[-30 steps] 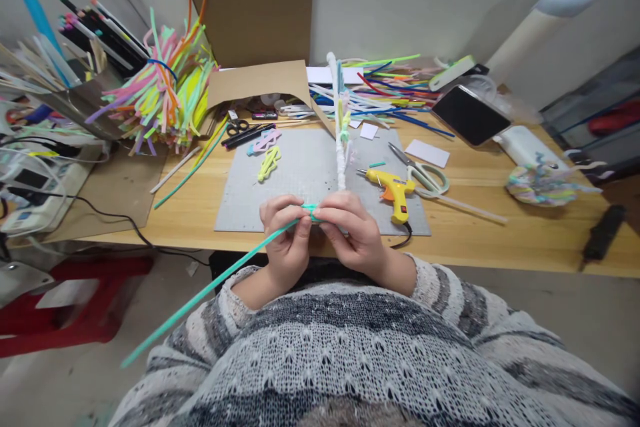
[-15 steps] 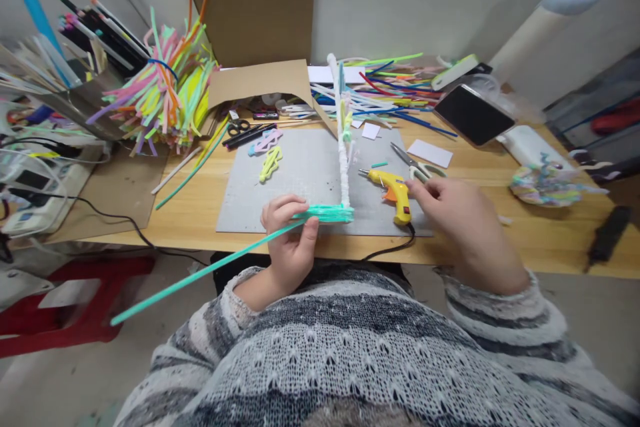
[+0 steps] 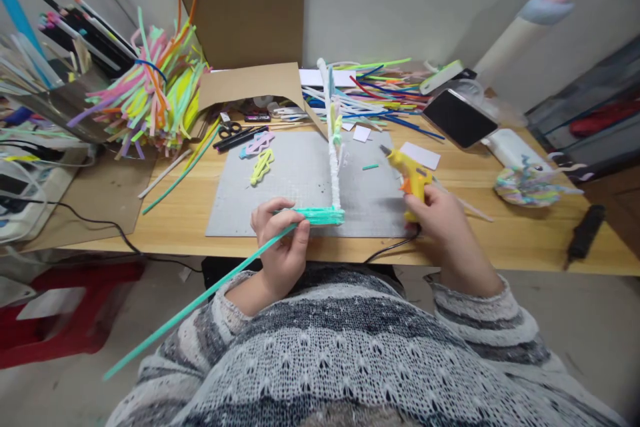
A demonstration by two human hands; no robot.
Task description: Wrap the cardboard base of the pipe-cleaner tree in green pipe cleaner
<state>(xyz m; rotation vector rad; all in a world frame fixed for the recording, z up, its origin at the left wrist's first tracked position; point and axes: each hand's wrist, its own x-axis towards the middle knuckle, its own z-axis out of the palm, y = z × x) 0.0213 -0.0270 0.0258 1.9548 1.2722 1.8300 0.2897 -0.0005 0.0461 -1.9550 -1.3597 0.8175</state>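
My left hand (image 3: 280,240) is closed on a teal pipe cleaner (image 3: 200,297) whose long loose end runs down to the lower left. Its other end is wound into a teal coil (image 3: 323,215) at the foot of a white fuzzy stem (image 3: 331,147) that stands upright over the grey cutting mat (image 3: 300,173). My right hand (image 3: 440,223) grips a yellow hot glue gun (image 3: 413,177) lifted off the mat, its nozzle pointing up and left, its black cord (image 3: 390,247) trailing over the table edge.
A bunch of coloured pipe cleaners (image 3: 150,93) fills the back left, more lie at the back (image 3: 380,87). A black phone (image 3: 457,119), a cardboard flap (image 3: 250,83), black scissors (image 3: 227,128), small pastel shapes (image 3: 260,153), a multicoloured coil (image 3: 525,183) and a red stool (image 3: 65,313) are around.
My right hand has closed on the yellow glue gun and lifted it off the mat. The left hand keeps its hold on the teal pipe cleaner.
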